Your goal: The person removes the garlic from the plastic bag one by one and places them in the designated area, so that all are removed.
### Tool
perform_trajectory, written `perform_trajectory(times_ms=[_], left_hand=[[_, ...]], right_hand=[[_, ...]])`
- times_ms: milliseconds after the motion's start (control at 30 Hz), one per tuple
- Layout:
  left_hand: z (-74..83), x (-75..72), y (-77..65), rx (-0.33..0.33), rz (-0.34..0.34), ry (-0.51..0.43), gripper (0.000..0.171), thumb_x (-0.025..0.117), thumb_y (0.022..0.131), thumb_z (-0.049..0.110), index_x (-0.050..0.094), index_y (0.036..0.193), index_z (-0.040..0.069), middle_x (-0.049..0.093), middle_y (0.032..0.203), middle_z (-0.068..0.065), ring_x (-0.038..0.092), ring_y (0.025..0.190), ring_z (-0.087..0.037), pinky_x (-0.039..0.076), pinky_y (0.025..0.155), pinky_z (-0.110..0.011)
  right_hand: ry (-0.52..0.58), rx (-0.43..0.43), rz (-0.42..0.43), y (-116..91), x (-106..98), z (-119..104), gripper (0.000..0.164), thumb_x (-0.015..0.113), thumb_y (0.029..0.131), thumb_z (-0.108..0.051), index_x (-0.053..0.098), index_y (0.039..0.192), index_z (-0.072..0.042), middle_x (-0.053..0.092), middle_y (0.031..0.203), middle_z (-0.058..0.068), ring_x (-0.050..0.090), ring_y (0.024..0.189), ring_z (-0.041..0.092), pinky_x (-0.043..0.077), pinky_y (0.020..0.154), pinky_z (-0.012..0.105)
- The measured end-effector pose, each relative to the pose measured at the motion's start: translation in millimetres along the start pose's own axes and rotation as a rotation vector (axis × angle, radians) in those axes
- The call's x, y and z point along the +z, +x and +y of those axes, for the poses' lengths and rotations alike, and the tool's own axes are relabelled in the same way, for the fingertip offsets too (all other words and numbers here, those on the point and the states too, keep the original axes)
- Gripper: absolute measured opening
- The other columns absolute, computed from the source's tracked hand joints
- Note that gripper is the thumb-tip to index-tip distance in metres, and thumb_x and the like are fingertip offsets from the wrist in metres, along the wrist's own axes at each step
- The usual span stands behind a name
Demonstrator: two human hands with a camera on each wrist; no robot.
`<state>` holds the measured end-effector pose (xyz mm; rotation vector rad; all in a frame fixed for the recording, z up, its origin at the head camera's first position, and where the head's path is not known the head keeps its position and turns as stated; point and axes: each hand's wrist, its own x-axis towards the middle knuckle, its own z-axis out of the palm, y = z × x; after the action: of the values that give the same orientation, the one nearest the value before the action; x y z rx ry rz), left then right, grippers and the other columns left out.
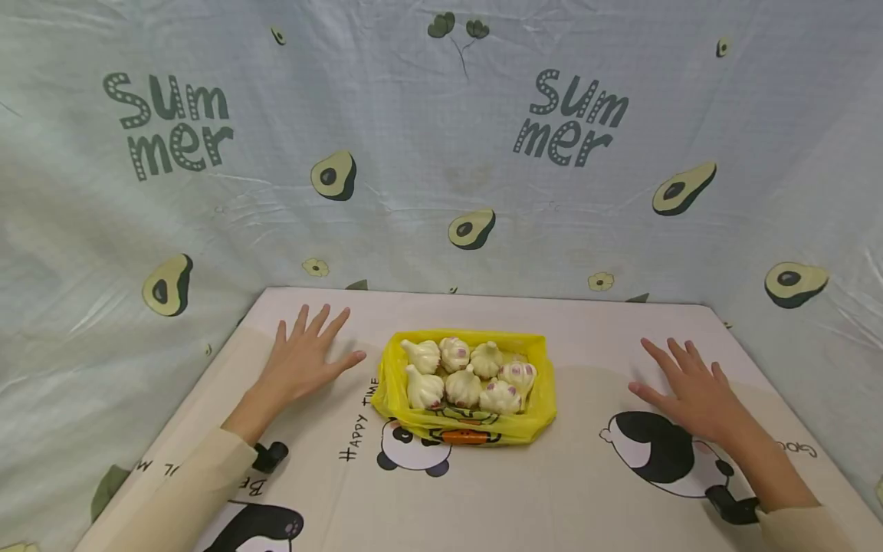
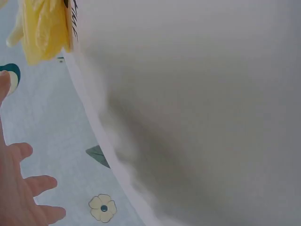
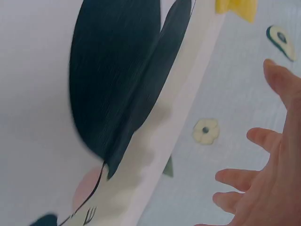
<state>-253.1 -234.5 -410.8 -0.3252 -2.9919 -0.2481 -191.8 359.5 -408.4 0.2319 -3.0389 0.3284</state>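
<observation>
In the head view a yellow plastic bag [image 1: 464,431] is spread around a low box shape in the middle of the table. Several whole garlic bulbs [image 1: 463,389] lie inside it, white with purple streaks. My left hand [image 1: 301,360] is to the left of the bag, fingers spread and holding nothing. On the other side my right hand [image 1: 698,391] is also spread and holds nothing. A corner of the yellow bag [image 2: 44,30] shows at the upper left of the left wrist view. The right wrist view catches its edge [image 3: 237,7] at the top.
A pale tablecloth [image 1: 510,498] printed with pandas and lettering covers the table. Behind and at both sides hangs a light curtain [image 1: 400,115] with avocado prints. Black wrist straps [image 1: 270,458] show at the cuffs of the light sleeves [image 1: 200,479].
</observation>
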Motion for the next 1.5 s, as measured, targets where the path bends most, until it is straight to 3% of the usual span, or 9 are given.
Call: perform_trajectory(times_ms=[133, 367, 600, 767, 933, 1067, 1200, 1300, 1500], left_hand=[[8.9, -1.2, -6.1, 0.006, 0.0, -0.038, 0.093, 0.048, 0.094, 0.076, 0.025, 0.165, 0.021, 0.022, 0.17, -0.023, 0.01, 0.156, -0.054, 0.008, 0.121, -0.079], [25.6, -2.5, -7.9, 0.029, -0.021, -0.151, 0.092, 0.051, 0.095, 0.072, 0.021, 0.166, 0.022, 0.024, 0.17, -0.022, 0.016, 0.156, -0.052, 0.015, 0.123, -0.074], [38.0, 3.5, -3.2, 0.051, -0.071, -0.362, 0.088, 0.05, 0.099, 0.067, 0.017, 0.167, 0.024, 0.028, 0.168, -0.021, 0.03, 0.153, -0.046, 0.029, 0.119, -0.072], [47.6, 9.1, 5.2, 0.061, -0.126, -0.538, 0.079, 0.048, 0.104, 0.057, 0.017, 0.167, 0.02, 0.043, 0.158, -0.027, 0.051, 0.139, -0.047, 0.043, 0.112, -0.067], [55.1, 11.8, 14.0, -0.008, -0.192, -0.647, 0.073, 0.048, 0.106, 0.05, 0.019, 0.167, 0.02, 0.051, 0.148, -0.027, 0.068, 0.104, -0.035, 0.058, 0.093, -0.048], [58.0, 14.0, 18.3, -0.096, -0.242, -0.769, 0.07, 0.048, 0.107, 0.045, 0.019, 0.166, 0.022, 0.053, 0.142, -0.026, 0.06, 0.078, -0.024, 0.056, 0.077, -0.033], [60.1, 17.0, 19.5, -0.153, -0.282, -0.867, 0.069, 0.05, 0.106, 0.035, 0.02, 0.166, 0.022, 0.053, 0.137, -0.026, 0.057, 0.08, -0.023, 0.054, 0.066, -0.03], [62.3, 19.1, 19.9, -0.162, -0.312, -0.903, 0.073, 0.054, 0.102, 0.028, 0.019, 0.166, 0.021, 0.05, 0.141, -0.028, 0.057, 0.086, -0.023, 0.054, 0.064, -0.029], [64.1, 24.6, 22.5, -0.133, -0.345, -0.921, 0.083, 0.063, 0.094, 0.02, 0.021, 0.166, 0.025, 0.053, 0.134, -0.029, 0.048, 0.074, -0.021, 0.047, 0.066, -0.029]], right_hand=[[0.025, -0.029, -0.006, -1.5, -2.0, -14.5, 0.089, 0.061, 0.097, -0.059, 0.026, 0.163, -0.011, 0.025, 0.161, 0.04, 0.015, 0.15, 0.062, 0.013, 0.111, 0.086], [0.037, -0.125, 0.025, 1.5, -4.1, -42.5, 0.082, 0.069, 0.096, -0.049, 0.034, 0.16, -0.011, 0.033, 0.159, 0.037, 0.024, 0.148, 0.06, 0.026, 0.111, 0.082], [0.073, -0.192, 0.021, 8.8, -4.4, -73.2, 0.078, 0.068, 0.098, -0.044, 0.032, 0.161, -0.015, 0.033, 0.162, 0.03, 0.026, 0.15, 0.055, 0.031, 0.11, 0.079], [0.123, -0.216, 0.024, 16.9, -2.8, -92.9, 0.075, 0.068, 0.1, -0.037, 0.031, 0.162, -0.017, 0.034, 0.163, 0.025, 0.031, 0.15, 0.049, 0.036, 0.111, 0.075], [0.186, -0.278, 0.056, 26.6, 5.2, -109.6, 0.07, 0.066, 0.101, -0.035, 0.033, 0.161, -0.017, 0.04, 0.161, 0.018, 0.04, 0.146, 0.041, 0.042, 0.111, 0.068], [0.227, -0.323, 0.076, 34.1, 8.6, -124.5, 0.068, 0.066, 0.102, -0.035, 0.036, 0.16, -0.017, 0.044, 0.159, 0.013, 0.044, 0.144, 0.038, 0.044, 0.112, 0.064], [0.255, -0.335, 0.074, 39.4, 9.8, -139.2, 0.068, 0.067, 0.1, -0.035, 0.037, 0.159, -0.018, 0.047, 0.157, 0.012, 0.047, 0.143, 0.036, 0.045, 0.112, 0.062], [0.274, -0.343, 0.073, 42.0, 10.9, -149.1, 0.068, 0.068, 0.1, -0.037, 0.038, 0.158, -0.018, 0.049, 0.155, 0.011, 0.049, 0.142, 0.036, 0.045, 0.113, 0.062], [0.327, -0.367, 0.071, 46.2, 13.3, -168.9, 0.066, 0.068, 0.1, -0.035, 0.04, 0.157, -0.018, 0.051, 0.154, 0.011, 0.05, 0.141, 0.035, 0.046, 0.112, 0.061]])
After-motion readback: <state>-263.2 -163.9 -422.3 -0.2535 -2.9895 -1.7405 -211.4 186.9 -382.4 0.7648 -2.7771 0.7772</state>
